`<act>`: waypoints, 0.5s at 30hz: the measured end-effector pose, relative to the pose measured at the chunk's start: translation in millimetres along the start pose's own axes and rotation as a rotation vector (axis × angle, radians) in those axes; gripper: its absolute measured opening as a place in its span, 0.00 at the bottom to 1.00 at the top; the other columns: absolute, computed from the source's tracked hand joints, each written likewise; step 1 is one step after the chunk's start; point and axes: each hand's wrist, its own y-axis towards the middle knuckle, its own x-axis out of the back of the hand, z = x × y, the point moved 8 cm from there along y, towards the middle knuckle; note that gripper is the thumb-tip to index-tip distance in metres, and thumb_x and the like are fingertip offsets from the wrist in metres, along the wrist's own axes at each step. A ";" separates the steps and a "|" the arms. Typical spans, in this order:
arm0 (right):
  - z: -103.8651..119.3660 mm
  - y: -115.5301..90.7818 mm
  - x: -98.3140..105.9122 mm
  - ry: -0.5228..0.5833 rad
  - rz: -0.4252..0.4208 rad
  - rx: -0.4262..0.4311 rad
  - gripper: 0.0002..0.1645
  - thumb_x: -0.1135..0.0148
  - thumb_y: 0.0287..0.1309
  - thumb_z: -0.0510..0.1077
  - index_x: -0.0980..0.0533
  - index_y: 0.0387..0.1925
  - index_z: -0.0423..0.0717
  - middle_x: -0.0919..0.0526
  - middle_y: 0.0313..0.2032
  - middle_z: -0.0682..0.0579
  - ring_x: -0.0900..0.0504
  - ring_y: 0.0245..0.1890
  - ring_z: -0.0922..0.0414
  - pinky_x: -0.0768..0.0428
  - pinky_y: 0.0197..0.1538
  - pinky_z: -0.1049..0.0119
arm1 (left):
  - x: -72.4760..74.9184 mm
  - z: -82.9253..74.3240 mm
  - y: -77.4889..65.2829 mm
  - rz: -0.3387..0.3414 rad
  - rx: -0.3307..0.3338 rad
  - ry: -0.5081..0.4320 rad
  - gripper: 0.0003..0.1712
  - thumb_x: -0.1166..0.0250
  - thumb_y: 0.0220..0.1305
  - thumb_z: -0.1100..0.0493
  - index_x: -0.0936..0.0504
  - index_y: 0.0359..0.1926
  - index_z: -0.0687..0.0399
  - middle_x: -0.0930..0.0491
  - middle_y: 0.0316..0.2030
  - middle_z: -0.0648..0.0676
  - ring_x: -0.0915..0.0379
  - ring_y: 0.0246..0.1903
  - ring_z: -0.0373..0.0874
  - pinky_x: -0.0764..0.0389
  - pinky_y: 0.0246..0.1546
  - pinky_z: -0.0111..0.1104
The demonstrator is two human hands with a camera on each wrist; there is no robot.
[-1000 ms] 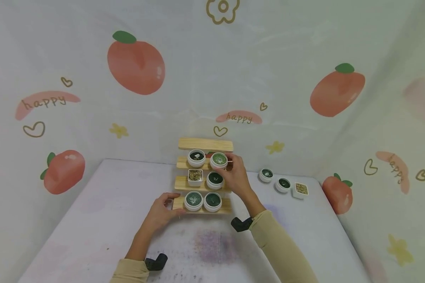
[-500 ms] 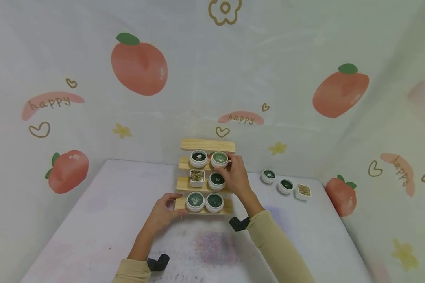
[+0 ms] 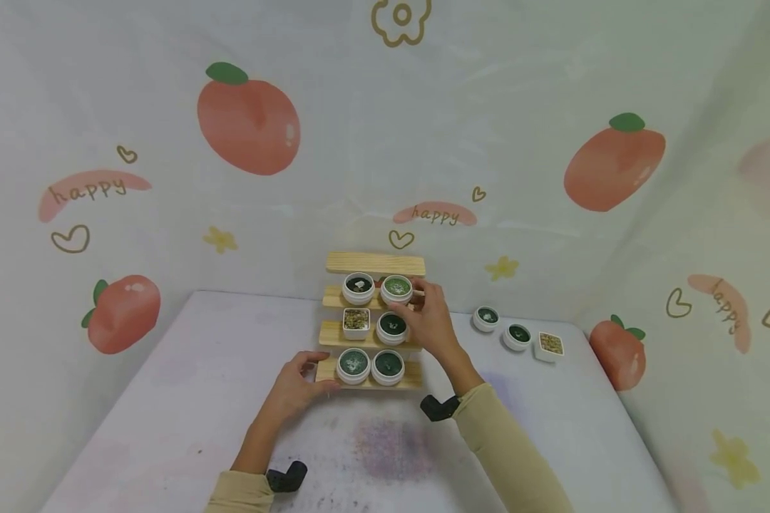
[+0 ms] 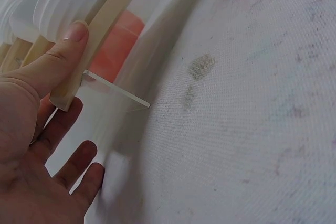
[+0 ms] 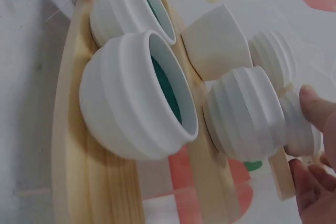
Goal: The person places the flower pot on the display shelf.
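Note:
A tiered wooden stand bears small white pots. My left hand holds the left end of its lowest shelf; in the left wrist view the thumb lies on top and fingers are underneath. At the upper right, my right hand grips a round pot with light green contents, resting on the second shelf from the top. In the right wrist view my right thumb is at that pot's side, fingers beside the shelf end. Below it sits a dark green-filled pot.
The stand also carries a pot with a white fleck, a square pot and two green-filled pots on the lowest shelf. On the table at right stand two round pots and a square one. A printed cloth backdrop rises behind.

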 end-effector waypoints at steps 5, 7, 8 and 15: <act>-2.1 -6.6 9.3 0.029 0.010 0.019 0.38 0.27 0.61 0.44 0.33 0.68 0.40 0.30 0.62 0.39 0.18 0.56 0.43 0.18 0.59 0.52 | 0.0 0.0 0.2 -0.007 -0.003 0.006 0.40 0.17 0.47 0.52 0.21 0.62 0.56 0.23 0.64 0.61 0.30 0.64 0.59 0.31 0.67 0.54; -3.6 -10.1 15.8 0.033 0.003 0.031 0.38 0.27 0.61 0.43 0.33 0.68 0.38 0.30 0.63 0.37 0.18 0.57 0.42 0.18 0.60 0.50 | -0.5 -0.3 0.3 -0.008 -0.005 0.010 0.40 0.17 0.48 0.52 0.22 0.62 0.56 0.22 0.64 0.61 0.29 0.63 0.58 0.31 0.67 0.53; -5.2 -11.8 19.3 0.032 0.000 0.028 0.38 0.27 0.61 0.43 0.33 0.67 0.37 0.30 0.63 0.37 0.19 0.57 0.41 0.18 0.60 0.49 | -0.7 -0.5 0.3 -0.009 -0.005 0.012 0.40 0.17 0.47 0.52 0.21 0.62 0.57 0.22 0.63 0.61 0.29 0.63 0.58 0.31 0.67 0.53; -24.0 -21.8 49.0 -0.060 -0.047 0.000 0.38 0.28 0.62 0.47 0.33 0.68 0.40 0.30 0.64 0.38 0.22 0.60 0.41 0.20 0.61 0.46 | 1.8 1.5 0.4 -0.014 0.009 0.021 0.41 0.16 0.47 0.51 0.21 0.62 0.56 0.22 0.63 0.60 0.28 0.62 0.56 0.30 0.65 0.50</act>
